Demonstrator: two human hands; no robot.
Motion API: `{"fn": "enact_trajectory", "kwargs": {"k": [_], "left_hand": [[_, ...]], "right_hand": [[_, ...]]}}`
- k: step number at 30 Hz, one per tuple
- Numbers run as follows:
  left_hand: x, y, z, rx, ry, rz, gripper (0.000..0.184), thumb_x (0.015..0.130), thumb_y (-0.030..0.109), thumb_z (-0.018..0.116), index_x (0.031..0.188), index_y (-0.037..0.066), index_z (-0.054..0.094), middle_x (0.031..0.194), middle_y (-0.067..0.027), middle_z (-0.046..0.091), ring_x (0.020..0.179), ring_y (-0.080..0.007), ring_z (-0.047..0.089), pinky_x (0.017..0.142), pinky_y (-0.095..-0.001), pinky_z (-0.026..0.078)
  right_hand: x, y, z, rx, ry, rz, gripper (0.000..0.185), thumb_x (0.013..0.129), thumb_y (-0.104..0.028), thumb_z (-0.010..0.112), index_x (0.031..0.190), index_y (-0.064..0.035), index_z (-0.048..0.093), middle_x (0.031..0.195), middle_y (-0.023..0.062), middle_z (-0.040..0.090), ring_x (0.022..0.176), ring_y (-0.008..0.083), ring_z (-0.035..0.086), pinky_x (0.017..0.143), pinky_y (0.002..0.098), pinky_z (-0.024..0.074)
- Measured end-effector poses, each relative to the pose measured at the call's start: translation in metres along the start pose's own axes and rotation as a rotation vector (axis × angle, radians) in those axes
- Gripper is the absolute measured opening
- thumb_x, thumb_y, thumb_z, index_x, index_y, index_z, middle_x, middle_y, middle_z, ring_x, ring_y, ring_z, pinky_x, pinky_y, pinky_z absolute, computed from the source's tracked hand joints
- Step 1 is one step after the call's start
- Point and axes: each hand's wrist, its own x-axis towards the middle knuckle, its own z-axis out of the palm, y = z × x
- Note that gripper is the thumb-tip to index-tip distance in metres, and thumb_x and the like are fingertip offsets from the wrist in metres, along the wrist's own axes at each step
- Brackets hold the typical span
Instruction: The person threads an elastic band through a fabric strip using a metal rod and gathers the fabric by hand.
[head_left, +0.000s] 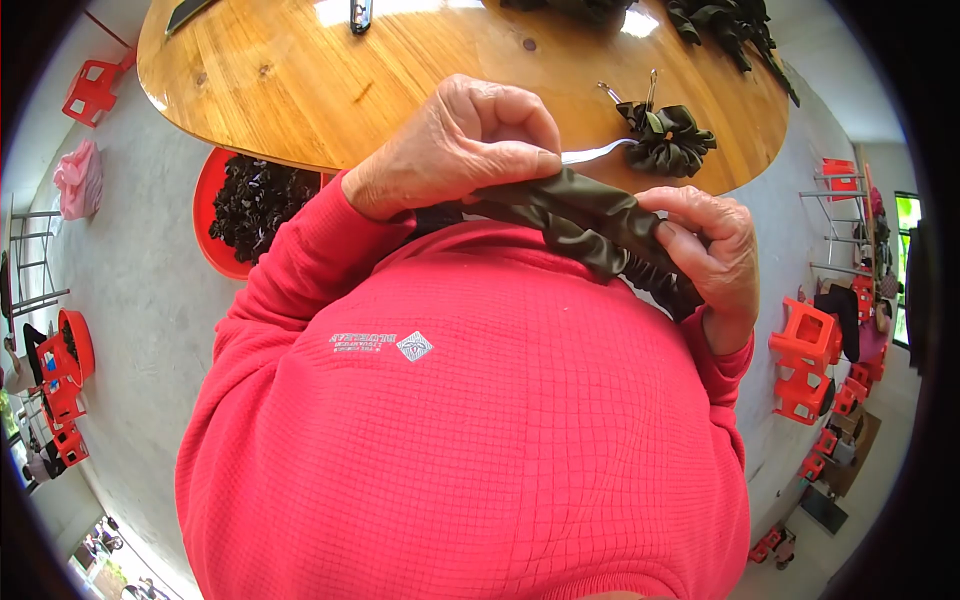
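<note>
A gathered tube of dark green satin fabric (580, 215) stretches between my hands, close against the front of my red top. My left hand (470, 145) pinches its left end between thumb and fingers. A white elastic strip (597, 152) comes out at that thumb tip and runs right to a bunched dark green scrunchie (675, 140) on the table edge. Two thin metal hooks or pins (652, 90) stick up from that bunch. My right hand (710, 245) is closed on the tube's right part, thumb pressed on the cloth. The tube's lower side is partly hidden.
The round wooden table (300, 90) carries more dark green fabric strips (725, 25), scissors or a similar black-handled tool (361, 14) and a dark flat object (188, 14). Below its left edge, a red tub (205, 215) holds dark scrunchies. Red stools (805, 335) stand around.
</note>
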Motion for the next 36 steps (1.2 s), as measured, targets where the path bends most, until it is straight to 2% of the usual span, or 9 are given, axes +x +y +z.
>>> {"fn": "enact_trajectory", "kwargs": {"k": [8,16,19,22,24,27,29,32,36], "left_hand": [[-0.002,0.005,-0.001,-0.120,0.003,-0.077,0.004,0.079,0.004,0.063,0.080,0.000,0.060,0.064,0.0012,0.056,0.049,0.0000,0.044,0.040,-0.0147,0.032],[0.000,0.007,-0.004,0.195,-0.176,0.036,0.004,0.078,0.002,0.064,0.079,0.001,0.060,0.066,0.0028,0.056,0.063,-0.0028,0.048,0.055,-0.0191,0.040],[0.005,0.012,-0.001,0.209,-0.163,0.060,0.004,0.078,0.002,0.064,0.079,0.001,0.060,0.065,0.0023,0.055,0.062,-0.0031,0.047,0.055,-0.0196,0.040],[0.005,0.017,-0.003,0.107,-0.129,-0.016,0.004,0.078,0.003,0.064,0.080,0.001,0.060,0.069,0.0010,0.058,0.063,-0.0038,0.051,0.056,-0.0190,0.042],[0.001,0.016,-0.001,0.027,-0.101,-0.067,0.005,0.078,0.003,0.065,0.079,0.001,0.060,0.071,0.0001,0.059,0.063,-0.0045,0.053,0.056,-0.0189,0.043],[0.000,0.011,0.004,-0.253,-0.112,-0.011,0.017,0.080,0.014,0.060,0.089,-0.001,0.057,0.069,-0.0052,0.060,0.056,-0.0081,0.054,0.052,-0.0198,0.044],[-0.003,0.007,0.004,-0.328,-0.154,-0.041,0.026,0.083,0.021,0.055,0.096,-0.002,0.053,0.066,-0.0088,0.060,0.045,-0.0087,0.050,0.043,-0.0195,0.039],[-0.006,0.009,0.007,-0.206,-0.083,-0.118,0.014,0.083,0.012,0.057,0.089,0.000,0.056,0.060,-0.0043,0.056,0.039,-0.0035,0.041,0.035,-0.0164,0.029],[-0.007,0.012,0.003,-0.130,-0.049,-0.154,0.007,0.081,0.006,0.059,0.084,0.000,0.058,0.060,-0.0022,0.056,0.040,-0.0017,0.041,0.035,-0.0152,0.028]], "right_hand": [[0.002,-0.002,0.006,0.022,-0.008,0.052,0.023,0.074,0.007,0.052,0.093,0.0011,0.063,0.069,0.0001,0.056,0.060,0.0042,0.049,0.056,0.0195,0.0410],[-0.001,-0.006,-0.002,-0.016,-0.093,0.066,0.023,0.072,0.007,0.055,0.092,-0.0004,0.064,0.065,0.0021,0.058,0.053,0.0051,0.049,0.048,0.0210,0.0393],[0.008,0.001,0.013,-0.066,-0.028,-0.114,0.022,0.073,0.005,0.057,0.094,-0.0005,0.063,0.066,0.0069,0.058,0.050,0.0088,0.047,0.049,0.0222,0.0388],[0.011,0.007,0.022,-0.038,0.002,-0.144,0.023,0.074,0.004,0.057,0.096,-0.0011,0.062,0.068,0.0068,0.058,0.052,0.0092,0.047,0.051,0.0226,0.0391],[0.011,0.011,0.018,-0.043,-0.022,-0.186,0.022,0.075,0.004,0.058,0.096,-0.0007,0.062,0.071,0.0082,0.060,0.058,0.0124,0.054,0.057,0.0234,0.0433],[0.010,0.003,0.011,-0.042,-0.007,-0.192,0.020,0.076,0.004,0.059,0.095,0.0002,0.062,0.075,0.0096,0.063,0.069,0.0159,0.061,0.063,0.0254,0.0474],[0.007,-0.002,0.006,0.031,0.039,-0.143,0.019,0.076,0.005,0.058,0.093,0.0008,0.063,0.073,0.0062,0.061,0.068,0.0104,0.058,0.063,0.0234,0.0456],[0.004,-0.002,0.003,0.002,-0.003,-0.052,0.019,0.075,0.006,0.056,0.091,0.0010,0.065,0.071,0.0028,0.058,0.065,0.0073,0.053,0.061,0.0208,0.0430],[0.002,-0.003,-0.007,-0.029,-0.031,-0.029,0.020,0.074,0.006,0.053,0.090,0.0011,0.065,0.068,0.0022,0.057,0.062,0.0065,0.051,0.058,0.0213,0.0413]]}}
